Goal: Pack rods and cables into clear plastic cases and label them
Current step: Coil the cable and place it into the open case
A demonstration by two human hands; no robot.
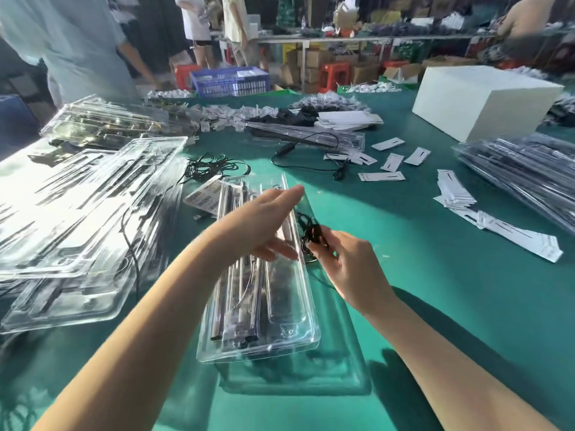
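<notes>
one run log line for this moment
left hand: open over clear plastic case | right hand: pinching coiled black cable at case edge | rods: in case

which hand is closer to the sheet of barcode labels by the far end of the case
Left. The left hand lies open over the clear case, just right of the barcode labels. The right hand pinches a black cable at the case's right edge, farther from the labels.

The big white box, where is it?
In the head view, the white box sits at the far right of the green table, behind the scattered white labels and a stack of packed clear cases.
</notes>
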